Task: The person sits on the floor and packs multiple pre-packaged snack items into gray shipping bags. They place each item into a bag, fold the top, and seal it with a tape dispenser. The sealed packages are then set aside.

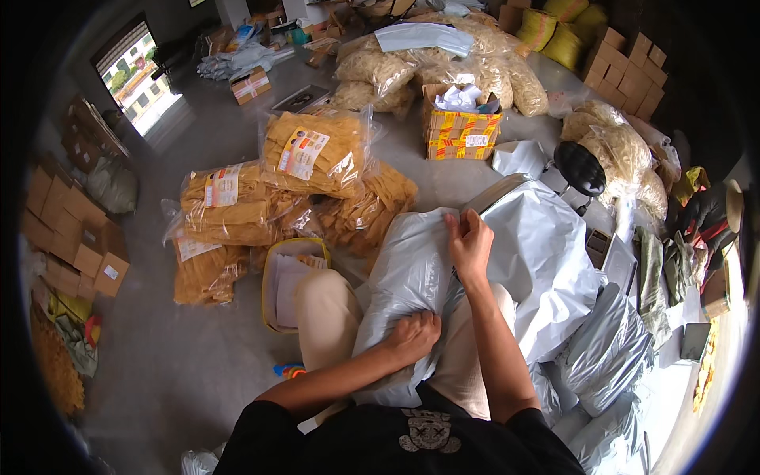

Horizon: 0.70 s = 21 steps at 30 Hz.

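Note:
A stuffed silver-grey plastic mailing bag (409, 255) lies lengthwise across my lap, between and over my knees. My right hand (470, 243) pinches its far right edge, with the thumb against the plastic. Lower down, my left hand (414, 336) is curled on the bag's near right side, fingers closed on the film. The contents are hidden by the plastic. Just right of the right forearm spreads a larger, creased silver plastic sheet or bag (534, 255). Beyond my left knee stands a yellow-rimmed bin (266, 297) holding papers with printing.
Clear bags of tan dried strips (225, 225) are piled ahead on the left. A taped carton (463, 139) stands farther ahead, near a black stool seat (579, 168). Filled grey bags (611, 350) crowd my right. Stacked cartons (77, 231) line the far left.

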Each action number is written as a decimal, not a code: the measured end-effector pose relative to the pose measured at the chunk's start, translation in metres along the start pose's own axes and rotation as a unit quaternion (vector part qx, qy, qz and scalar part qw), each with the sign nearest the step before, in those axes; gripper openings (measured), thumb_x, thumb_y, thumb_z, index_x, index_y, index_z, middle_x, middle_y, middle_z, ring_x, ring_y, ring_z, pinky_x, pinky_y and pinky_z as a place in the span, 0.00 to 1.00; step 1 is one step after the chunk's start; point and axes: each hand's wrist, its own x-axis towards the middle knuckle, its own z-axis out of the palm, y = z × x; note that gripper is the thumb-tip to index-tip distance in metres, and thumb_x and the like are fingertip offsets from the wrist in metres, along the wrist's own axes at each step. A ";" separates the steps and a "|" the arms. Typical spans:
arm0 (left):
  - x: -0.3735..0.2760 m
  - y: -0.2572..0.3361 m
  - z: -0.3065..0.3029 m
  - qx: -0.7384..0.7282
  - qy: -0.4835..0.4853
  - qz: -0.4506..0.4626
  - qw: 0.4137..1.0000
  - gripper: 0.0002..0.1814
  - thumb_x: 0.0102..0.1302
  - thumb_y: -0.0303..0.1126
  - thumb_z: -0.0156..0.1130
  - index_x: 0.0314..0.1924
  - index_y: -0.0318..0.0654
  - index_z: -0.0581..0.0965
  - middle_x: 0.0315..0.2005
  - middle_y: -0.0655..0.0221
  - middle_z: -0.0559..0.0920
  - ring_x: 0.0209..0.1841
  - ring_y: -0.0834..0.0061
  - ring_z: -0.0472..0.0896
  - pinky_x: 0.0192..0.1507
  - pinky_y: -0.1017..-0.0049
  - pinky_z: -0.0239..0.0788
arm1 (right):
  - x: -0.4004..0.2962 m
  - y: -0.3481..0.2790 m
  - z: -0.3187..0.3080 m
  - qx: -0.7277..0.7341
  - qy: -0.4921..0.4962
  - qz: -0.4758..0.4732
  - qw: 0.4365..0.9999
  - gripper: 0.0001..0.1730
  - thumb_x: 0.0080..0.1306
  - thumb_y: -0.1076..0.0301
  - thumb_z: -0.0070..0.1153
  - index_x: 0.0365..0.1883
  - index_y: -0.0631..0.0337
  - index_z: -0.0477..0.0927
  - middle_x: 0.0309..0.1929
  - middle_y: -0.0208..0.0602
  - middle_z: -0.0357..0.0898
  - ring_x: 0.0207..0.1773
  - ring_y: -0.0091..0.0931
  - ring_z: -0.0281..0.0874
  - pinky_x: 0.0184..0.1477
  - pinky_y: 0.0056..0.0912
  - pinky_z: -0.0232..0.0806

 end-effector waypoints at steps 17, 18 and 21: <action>-0.002 -0.010 0.020 0.063 0.018 0.065 0.996 0.05 0.46 0.27 0.52 0.23 0.33 0.74 0.19 0.63 0.74 0.19 0.72 0.75 0.15 0.74 0.64 | -0.036 0.139 0.108 0.004 -0.160 0.169 0.973 0.20 0.55 0.54 0.63 0.20 0.65 0.77 0.16 0.39 0.74 0.20 0.26 0.68 0.27 0.32 0.63; -0.001 -0.010 0.020 0.054 -0.007 0.058 0.997 0.05 0.46 0.27 0.53 0.23 0.34 0.75 0.18 0.63 0.74 0.19 0.73 0.75 0.16 0.75 0.64 | -0.036 0.139 0.107 -0.006 -0.172 0.176 0.969 0.21 0.55 0.53 0.63 0.21 0.65 0.77 0.16 0.39 0.74 0.21 0.26 0.70 0.28 0.32 0.63; 0.001 -0.009 0.018 0.017 -0.075 0.027 0.997 0.05 0.46 0.26 0.55 0.23 0.34 0.77 0.18 0.63 0.75 0.21 0.72 0.76 0.18 0.75 0.67 | -0.038 0.136 0.099 -0.031 -0.168 0.127 0.977 0.18 0.53 0.55 0.64 0.24 0.62 0.79 0.21 0.44 0.76 0.24 0.35 0.74 0.31 0.37 0.66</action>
